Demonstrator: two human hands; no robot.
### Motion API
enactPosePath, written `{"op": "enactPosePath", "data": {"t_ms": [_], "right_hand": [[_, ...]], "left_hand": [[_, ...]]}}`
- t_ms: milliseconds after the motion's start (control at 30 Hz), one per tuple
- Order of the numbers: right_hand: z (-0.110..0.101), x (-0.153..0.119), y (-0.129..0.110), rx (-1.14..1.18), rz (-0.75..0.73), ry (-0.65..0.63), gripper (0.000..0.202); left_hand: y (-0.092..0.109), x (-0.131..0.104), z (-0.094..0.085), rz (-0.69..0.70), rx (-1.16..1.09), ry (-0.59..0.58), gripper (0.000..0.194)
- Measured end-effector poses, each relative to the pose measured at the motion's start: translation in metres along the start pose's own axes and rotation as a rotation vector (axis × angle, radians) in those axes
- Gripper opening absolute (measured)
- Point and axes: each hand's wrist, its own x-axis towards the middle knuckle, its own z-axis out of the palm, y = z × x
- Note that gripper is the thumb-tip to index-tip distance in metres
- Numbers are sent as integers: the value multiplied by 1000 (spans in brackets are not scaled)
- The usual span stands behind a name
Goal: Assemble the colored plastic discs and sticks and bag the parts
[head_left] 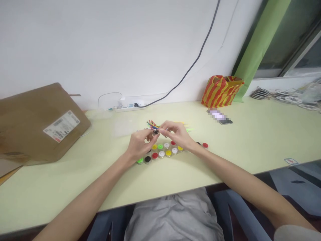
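Observation:
My left hand (pixel 139 144) is closed, its thumb and fingers pinching a small dark piece (pixel 155 131) above the table. My right hand (pixel 178 134) meets it from the other side, fingertips pressed together at the same piece; whether they grip it or something thinner is too small to tell. Just beyond the fingertips lies a bunch of thin coloured strands (pixel 151 124), red, blue, yellow and green. Below the hands stand rows of small clear jars with coloured caps, among them a red cap (pixel 154 155), a yellow cap (pixel 168 153) and a black cap (pixel 147 159). My wrists partly hide the rows.
A large cardboard box (pixel 37 124) stands at the left. Against the wall lies a white power strip (pixel 129 106) with a black cable (pixel 187 73) rising from it. A red-and-yellow striped bag (pixel 220 92) and a phone (pixel 225 121) are at the back right.

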Motion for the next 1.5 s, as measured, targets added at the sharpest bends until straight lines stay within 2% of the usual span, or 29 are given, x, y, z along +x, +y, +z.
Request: {"op": "enactPosePath", "data": {"t_ms": [233, 533, 733, 833, 900, 967, 1067, 1167, 1267, 1367, 1500], "right_hand": [[2, -1, -2, 5, 14, -7, 31], [5, -5, -2, -93, -84, -14, 29], [-1, 4, -1, -65, 79, 21, 25], [-6, 9, -6, -25, 116, -53, 22], [-12, 12, -10, -59, 112, -110, 20], [-25, 15, -14, -145, 80, -108, 19], [-60, 19, -16, -349, 42, -91, 15], [-100, 21, -10, -548, 173, -232, 12], [-126, 19, 0, -624, 357, -376, 6], [-129, 17, 10, -593, 422, -444, 9], [-118, 17, 21, -589, 406, -443, 16]], "left_hand": [[-8, 0, -5, 127, 78, 1, 19], [-7, -2, -7, 151, 86, -56, 22], [-1, 5, -4, 132, 132, -66, 28], [-1, 7, -3, 151, 143, -48, 29], [-4, 8, -3, 153, 132, -70, 30], [-7, 7, -4, 128, 130, -95, 34], [-9, 8, -7, 60, 160, -122, 39], [-10, 8, -10, 6, 173, -136, 39], [-13, 8, -11, -6, 173, -128, 40], [-16, 7, -10, -9, 178, -137, 40], [-17, 7, -10, -18, 185, -140, 41]]}}
